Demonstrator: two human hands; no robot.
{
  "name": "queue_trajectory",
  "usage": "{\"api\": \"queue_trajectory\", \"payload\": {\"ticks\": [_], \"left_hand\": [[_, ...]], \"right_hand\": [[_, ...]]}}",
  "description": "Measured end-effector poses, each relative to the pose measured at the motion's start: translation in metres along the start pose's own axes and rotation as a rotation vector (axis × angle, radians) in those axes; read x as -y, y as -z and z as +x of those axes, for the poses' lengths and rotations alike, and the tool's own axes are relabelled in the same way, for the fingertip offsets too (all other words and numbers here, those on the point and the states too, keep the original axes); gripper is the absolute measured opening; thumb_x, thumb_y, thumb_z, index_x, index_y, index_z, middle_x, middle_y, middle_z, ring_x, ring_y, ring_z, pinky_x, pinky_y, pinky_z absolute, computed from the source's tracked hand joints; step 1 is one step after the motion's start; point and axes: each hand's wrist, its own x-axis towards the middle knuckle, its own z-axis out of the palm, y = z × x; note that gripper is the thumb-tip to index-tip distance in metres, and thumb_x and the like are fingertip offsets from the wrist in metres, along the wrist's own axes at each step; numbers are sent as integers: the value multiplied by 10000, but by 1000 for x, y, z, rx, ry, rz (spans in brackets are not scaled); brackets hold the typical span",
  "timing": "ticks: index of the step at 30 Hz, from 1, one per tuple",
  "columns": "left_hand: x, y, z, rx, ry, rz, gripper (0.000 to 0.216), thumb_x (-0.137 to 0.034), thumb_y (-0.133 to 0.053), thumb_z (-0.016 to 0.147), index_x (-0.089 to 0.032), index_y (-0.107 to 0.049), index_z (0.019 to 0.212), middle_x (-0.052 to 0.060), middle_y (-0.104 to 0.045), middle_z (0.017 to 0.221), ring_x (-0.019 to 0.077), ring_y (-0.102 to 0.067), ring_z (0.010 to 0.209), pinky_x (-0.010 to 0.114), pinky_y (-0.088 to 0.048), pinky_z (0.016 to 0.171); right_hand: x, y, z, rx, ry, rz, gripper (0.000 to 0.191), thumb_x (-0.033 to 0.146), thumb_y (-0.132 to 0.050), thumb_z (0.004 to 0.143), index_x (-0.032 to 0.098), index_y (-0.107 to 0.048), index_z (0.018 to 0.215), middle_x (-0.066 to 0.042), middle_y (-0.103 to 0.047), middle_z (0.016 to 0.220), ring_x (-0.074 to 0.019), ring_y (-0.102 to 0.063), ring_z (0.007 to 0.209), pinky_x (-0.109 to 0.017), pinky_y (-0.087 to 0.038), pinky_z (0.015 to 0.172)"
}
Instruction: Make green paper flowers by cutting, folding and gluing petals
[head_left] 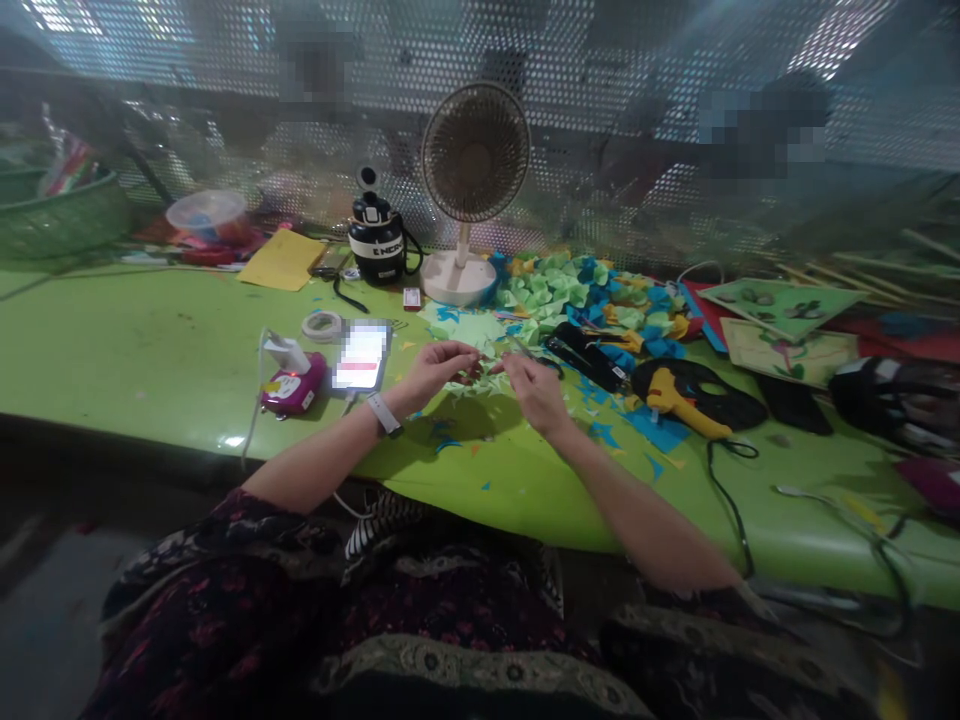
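- Left hand point(442, 365) pinching a green paper piece point(484, 372) just above the counter point(150, 340).
- Right hand point(534, 390) pinched on its other edge, fingers drawn together.
- Mid-shaping, by the look.
- Next calls for a steady fingertip grip, with the glue gun point(675, 400) near.

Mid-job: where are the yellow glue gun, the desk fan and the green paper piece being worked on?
yellow glue gun point(679, 400): head view, on its yellow body.
desk fan point(475, 152): head view, centre of the round grille.
green paper piece point(480, 383): head view, on its spiky middle.
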Motion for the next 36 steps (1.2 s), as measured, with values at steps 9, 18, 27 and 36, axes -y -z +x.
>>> {"api": "queue_trajectory", "payload": {"ticks": [9,18,27,36], "left_hand": [[0,1,-1,17,-46,48,231,-337,-782,735,-133,-736,836,58,-708,761,119,-641,675,269,-516,656],[2,5,1,45,-72,31,272,-331,-817,704,-119,-743,858,53,-713,769,114,-634,670,282,-527,689],[-2,3,0,40,-104,92,327,-419,-852,663,-127,-740,762,25,-678,653,91,-584,594,247,-487,612],[-4,1,-2,40,-133,105,332,-433,-848,672,-133,-715,721,16,-662,636,87,-572,583,240,-476,598]], "right_hand": [[-2,-1,1,47,132,-225,471,544,-436,937,197,-517,627,16,-437,554,-121,-382,546,-269,-291,561],[-6,1,3,25,178,-293,440,493,-435,931,196,-490,611,19,-434,534,-113,-383,525,-266,-288,558],[-2,2,1,73,211,-295,447,477,-439,941,185,-572,630,10,-483,544,-116,-417,530,-266,-307,558],[2,3,1,107,219,-282,458,470,-440,936,179,-611,626,-1,-485,537,-122,-425,526,-269,-312,542]]}}
